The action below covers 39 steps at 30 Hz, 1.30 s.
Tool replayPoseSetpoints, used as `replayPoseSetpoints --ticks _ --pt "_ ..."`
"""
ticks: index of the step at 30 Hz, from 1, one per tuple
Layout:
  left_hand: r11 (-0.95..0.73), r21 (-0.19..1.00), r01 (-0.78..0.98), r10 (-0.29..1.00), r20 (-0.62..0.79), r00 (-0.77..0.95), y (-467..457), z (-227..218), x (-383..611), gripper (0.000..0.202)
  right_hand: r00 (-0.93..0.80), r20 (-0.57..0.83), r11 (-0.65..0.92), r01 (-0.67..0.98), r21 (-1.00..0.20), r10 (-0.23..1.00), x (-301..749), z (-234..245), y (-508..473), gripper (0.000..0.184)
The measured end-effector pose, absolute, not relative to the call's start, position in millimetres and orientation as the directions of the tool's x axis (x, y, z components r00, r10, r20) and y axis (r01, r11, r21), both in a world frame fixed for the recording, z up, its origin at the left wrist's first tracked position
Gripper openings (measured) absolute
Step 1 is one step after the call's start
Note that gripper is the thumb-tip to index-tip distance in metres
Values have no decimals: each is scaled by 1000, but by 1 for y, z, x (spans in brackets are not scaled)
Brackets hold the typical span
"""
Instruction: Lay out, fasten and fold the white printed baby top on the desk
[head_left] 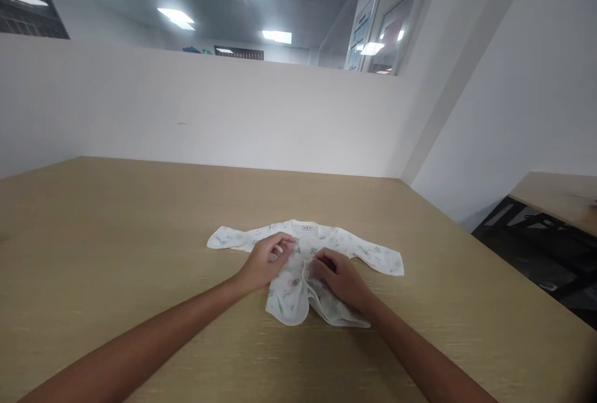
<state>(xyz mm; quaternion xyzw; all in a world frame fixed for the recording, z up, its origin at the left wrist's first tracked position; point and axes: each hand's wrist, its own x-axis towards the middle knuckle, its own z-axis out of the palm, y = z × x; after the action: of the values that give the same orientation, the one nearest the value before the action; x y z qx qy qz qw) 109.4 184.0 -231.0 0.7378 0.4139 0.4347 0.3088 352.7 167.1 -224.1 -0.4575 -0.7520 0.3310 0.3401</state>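
Both forearms reach over the desk point(116, 216) to a small white baby shirt point(298, 266) lying flat, sleeves spread. Left hand point(267, 262) and right hand point(340, 277) pinch fabric at its front opening.

Two bare forearms, no sleeves in view. Left hand point(265, 263) and right hand point(342, 278): no gloves, rings, watch or wristbands visible.

An office: white partition walls point(209, 111) enclose a wooden worktop point(116, 235); panel ceiling lights point(177, 16) overhead; glazed door point(392, 33) at the back.
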Motion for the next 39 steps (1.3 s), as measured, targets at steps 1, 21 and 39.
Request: replayPoseSetpoints --ticks 1,21,39 --pt "-498 776 386 865 416 280 191 -231 104 23 -349 209 362 463 -809 913 354 -222 167 30" --pt "-420 164 893 896 230 379 237 -266 58 66 -453 202 476 649 -594 869 365 -199 153 29" --pt "-431 137 892 897 175 406 243 -265 45 76 -691 -85 504 600 -621 718 369 -185 147 40"
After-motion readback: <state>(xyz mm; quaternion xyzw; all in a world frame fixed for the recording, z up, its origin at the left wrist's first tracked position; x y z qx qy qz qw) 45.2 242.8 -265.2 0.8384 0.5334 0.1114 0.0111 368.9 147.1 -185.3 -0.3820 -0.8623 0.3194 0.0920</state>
